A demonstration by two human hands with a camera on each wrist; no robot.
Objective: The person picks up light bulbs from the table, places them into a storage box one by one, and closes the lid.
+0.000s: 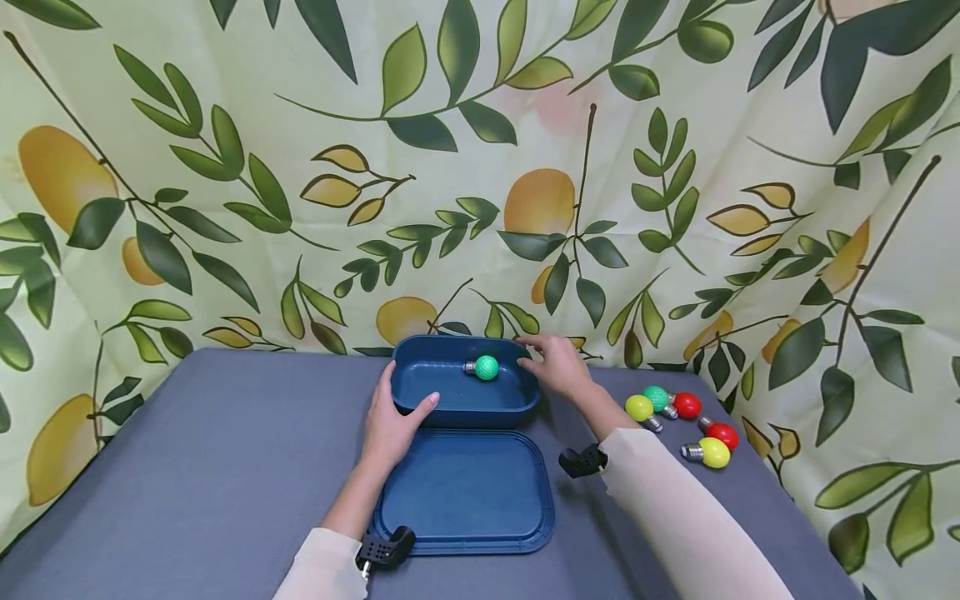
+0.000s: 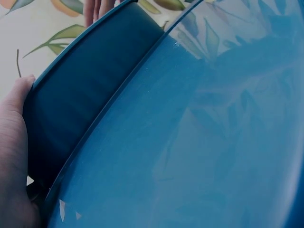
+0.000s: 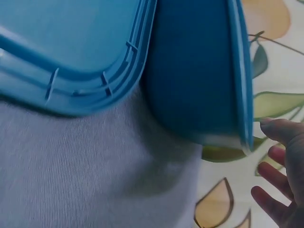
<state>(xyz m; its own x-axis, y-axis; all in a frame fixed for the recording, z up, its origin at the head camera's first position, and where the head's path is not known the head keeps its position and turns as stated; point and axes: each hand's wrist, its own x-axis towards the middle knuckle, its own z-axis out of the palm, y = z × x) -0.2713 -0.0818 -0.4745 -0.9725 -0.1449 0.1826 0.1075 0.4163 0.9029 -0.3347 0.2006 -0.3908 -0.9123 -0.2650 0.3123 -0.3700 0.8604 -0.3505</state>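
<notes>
Mid-frame, the left hand [image 1: 392, 423], digits spread, touches a blue plastic bin [image 1: 476, 418] containing a green light bulb [image 1: 486, 367]. The right hand [image 1: 558, 363], fingers relaxed, is at its right rim.

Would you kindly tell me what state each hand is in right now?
Left hand: open, touching the left end of the blue box.
Right hand: open, beside the box's right end.

In the head view, the left grip [image 1: 393, 423] has most of its fingers hidden; the bottom edge cuts off both sleeves [image 1: 322, 568] and the worktop [image 1: 217, 492]; in the right wrist view, the right grip [image 3: 290, 178] runs past the right edge, the blue box [image 3: 194, 71] past the top, the blue lid [image 3: 71, 38] past the left.
</notes>
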